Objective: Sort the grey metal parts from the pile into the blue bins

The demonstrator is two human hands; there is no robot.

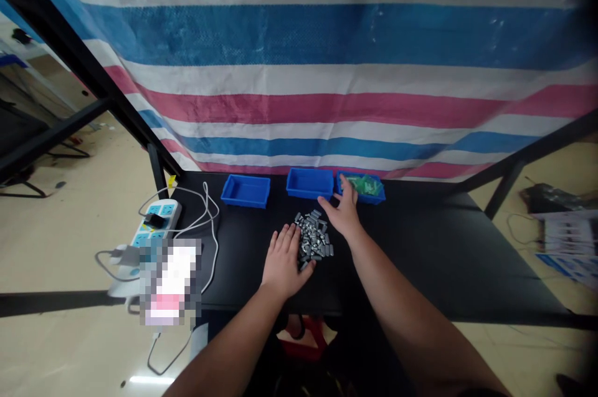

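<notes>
A pile of small grey metallic parts (314,236) lies on the black table. My left hand (284,260) rests flat at the pile's left side, its fingers spread and touching the edge parts. Above and to the right of the pile is my right hand (343,209), its thumb and fingers apart and nothing visible between them. Its fingertips reach the near left edge of a blue tray (374,199) that contains green packaging. Beside that tray stands a middle blue tray (311,184) with nothing visible inside, and another such blue tray (246,191) sits further left.
On the left are a white power strip (172,213) with a black plug, loose white cables (215,241) and a blurred-out bright device (172,282). A striped sheet (317,107) hangs behind the table (420,247), between black frame bars.
</notes>
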